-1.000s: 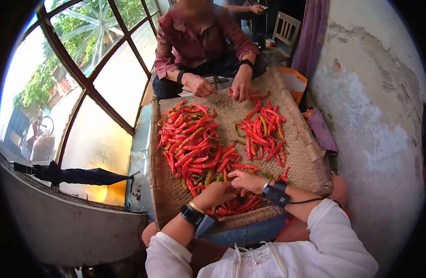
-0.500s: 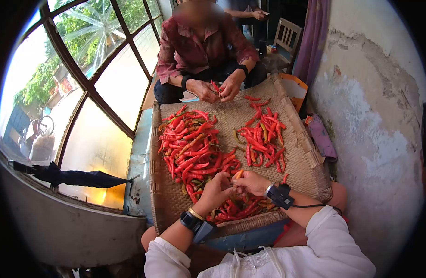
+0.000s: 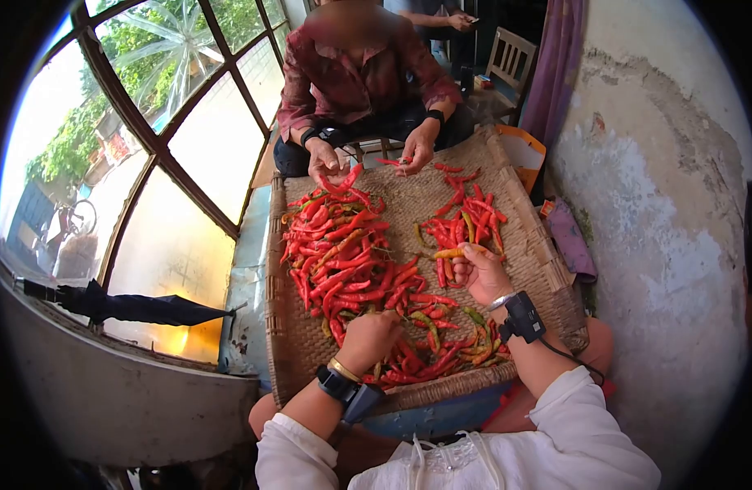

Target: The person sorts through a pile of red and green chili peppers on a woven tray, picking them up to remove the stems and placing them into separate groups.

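Head view, left to right: your left hand (image 3: 372, 335) is curled down into the big pile of red chillies (image 3: 343, 253) on the woven tray (image 3: 531, 269), fingers closed among them, though you cannot tell what the grip has hold of. Your right hand (image 3: 482, 273) is raised just beside the smaller chilli heap (image 3: 466, 229), its grip pinched shut on an orange chilli (image 3: 449, 253) held level. Across the tray, another person's hands (image 3: 327, 163) pick at chillies too.
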`<state>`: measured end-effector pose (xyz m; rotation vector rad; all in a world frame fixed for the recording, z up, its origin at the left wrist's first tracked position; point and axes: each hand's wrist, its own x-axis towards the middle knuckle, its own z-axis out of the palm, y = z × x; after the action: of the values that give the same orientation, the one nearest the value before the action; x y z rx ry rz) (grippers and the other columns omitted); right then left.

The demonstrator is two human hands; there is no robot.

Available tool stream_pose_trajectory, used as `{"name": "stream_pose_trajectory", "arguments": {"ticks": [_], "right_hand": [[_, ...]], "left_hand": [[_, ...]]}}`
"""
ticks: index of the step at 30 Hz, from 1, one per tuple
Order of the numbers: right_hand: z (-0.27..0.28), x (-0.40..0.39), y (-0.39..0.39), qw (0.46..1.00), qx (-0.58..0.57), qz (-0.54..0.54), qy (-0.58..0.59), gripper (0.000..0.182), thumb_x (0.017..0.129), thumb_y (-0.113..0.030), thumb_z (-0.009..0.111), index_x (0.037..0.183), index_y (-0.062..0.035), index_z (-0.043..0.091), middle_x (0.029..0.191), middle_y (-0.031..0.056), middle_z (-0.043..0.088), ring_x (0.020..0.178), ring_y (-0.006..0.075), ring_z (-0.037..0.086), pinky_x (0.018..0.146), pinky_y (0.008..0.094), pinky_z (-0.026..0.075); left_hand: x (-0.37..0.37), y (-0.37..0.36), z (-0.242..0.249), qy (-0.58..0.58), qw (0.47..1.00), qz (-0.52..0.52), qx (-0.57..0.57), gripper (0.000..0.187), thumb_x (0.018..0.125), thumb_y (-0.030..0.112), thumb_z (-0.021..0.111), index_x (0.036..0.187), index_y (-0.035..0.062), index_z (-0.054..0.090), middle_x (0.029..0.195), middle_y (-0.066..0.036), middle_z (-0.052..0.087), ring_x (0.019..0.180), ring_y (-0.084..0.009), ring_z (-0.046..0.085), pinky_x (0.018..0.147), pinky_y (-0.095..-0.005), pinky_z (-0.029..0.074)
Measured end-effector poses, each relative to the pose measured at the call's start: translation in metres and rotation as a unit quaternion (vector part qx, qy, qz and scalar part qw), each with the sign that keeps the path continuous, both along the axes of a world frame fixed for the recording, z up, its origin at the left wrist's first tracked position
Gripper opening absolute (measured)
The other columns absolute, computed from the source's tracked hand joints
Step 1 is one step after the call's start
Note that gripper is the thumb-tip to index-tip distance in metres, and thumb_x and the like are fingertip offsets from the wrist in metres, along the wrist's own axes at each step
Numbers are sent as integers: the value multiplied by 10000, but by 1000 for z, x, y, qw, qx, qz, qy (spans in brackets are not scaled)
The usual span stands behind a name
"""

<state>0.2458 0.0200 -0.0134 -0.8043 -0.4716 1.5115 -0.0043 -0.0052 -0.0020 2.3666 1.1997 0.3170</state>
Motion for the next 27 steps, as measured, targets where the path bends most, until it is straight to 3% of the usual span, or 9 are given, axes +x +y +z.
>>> {"name": "stream_pose_trajectory", "arguments": {"ticks": [4, 8, 10, 12, 21, 22, 24, 25, 27], "right_hand": [[-12, 8, 0, 992, -74, -102, 11, 271, 863, -191, 563, 1052, 1, 533, 808, 67, 601, 717, 121, 606, 550, 243, 491], [-12, -22, -12, 935, -91, 179, -291, 390, 851, -176, 568, 1161, 40, 472, 895, 69, 593, 665, 93, 592, 508, 216, 475], [-28, -33, -16, 873, -45, 276, -400, 399, 827, -195, 593, 1158, 5, 498, 871, 77, 604, 720, 143, 598, 578, 257, 495], [-35, -45, -24, 632, 236, 282, -682, 337, 775, -213, 628, 1060, -40, 576, 904, 96, 602, 816, 214, 587, 688, 331, 481], [-34, -51, -32, 553, 236, 317, -734, 326, 711, -259, 663, 976, -78, 611, 846, 119, 591, 817, 294, 585, 735, 387, 460], [-30, -53, -33, 554, 236, 316, -733, 326, 711, -259, 663, 976, -78, 611, 846, 119, 591, 817, 294, 585, 735, 387, 460], [-18, -55, -34, 707, 132, 341, -606, 319, 765, -260, 649, 999, -51, 595, 771, 87, 586, 641, 221, 594, 600, 327, 484], [-16, -55, -33, 706, 132, 341, -606, 319, 765, -260, 649, 999, -51, 595, 771, 87, 586, 641, 221, 594, 600, 327, 484], [-13, -54, -32, 895, -24, 373, -244, 283, 822, -243, 610, 999, -23, 588, 722, 46, 574, 530, 110, 549, 489, 234, 460]], "left_hand": [[-4, 2, 0, 37, 996, 48, 69, 221, 761, 268, 588, 853, 67, 592, 734, -122, 608, 684, -303, 601, 586, -405, 475], [-7, 3, -1, 117, 989, 62, 69, 250, 752, 275, 596, 852, 46, 584, 788, -117, 613, 697, -289, 610, 581, -392, 484], [-8, 7, -11, 117, 990, 53, 53, 271, 740, 291, 609, 854, 47, 582, 773, -126, 611, 702, -301, 606, 588, -406, 478], [-9, 6, -15, 119, 991, 42, 36, 293, 728, 308, 622, 855, 48, 579, 758, -134, 609, 707, -312, 602, 595, -420, 472], [-3, 3, -3, 108, 994, -24, 2, 289, 712, 302, 641, 812, 34, 600, 737, -149, 611, 712, -314, 607, 611, -414, 478], [-1, 3, -3, 82, 996, -17, -7, 272, 717, 282, 635, 824, 34, 599, 743, -151, 611, 710, -320, 604, 612, -413, 476], [2, 3, 1, 56, 998, -10, -15, 256, 721, 261, 629, 835, 35, 598, 748, -154, 610, 707, -325, 602, 613, -413, 474], [3, 2, 5, 4, 999, -20, -39, 242, 724, 238, 620, 849, 31, 594, 755, -157, 613, 708, -328, 601, 614, -412, 472], [5, 2, 5, -49, 996, -29, -63, 230, 727, 214, 612, 862, 28, 591, 761, -160, 615, 708, -331, 601, 614, -412, 470]]}}
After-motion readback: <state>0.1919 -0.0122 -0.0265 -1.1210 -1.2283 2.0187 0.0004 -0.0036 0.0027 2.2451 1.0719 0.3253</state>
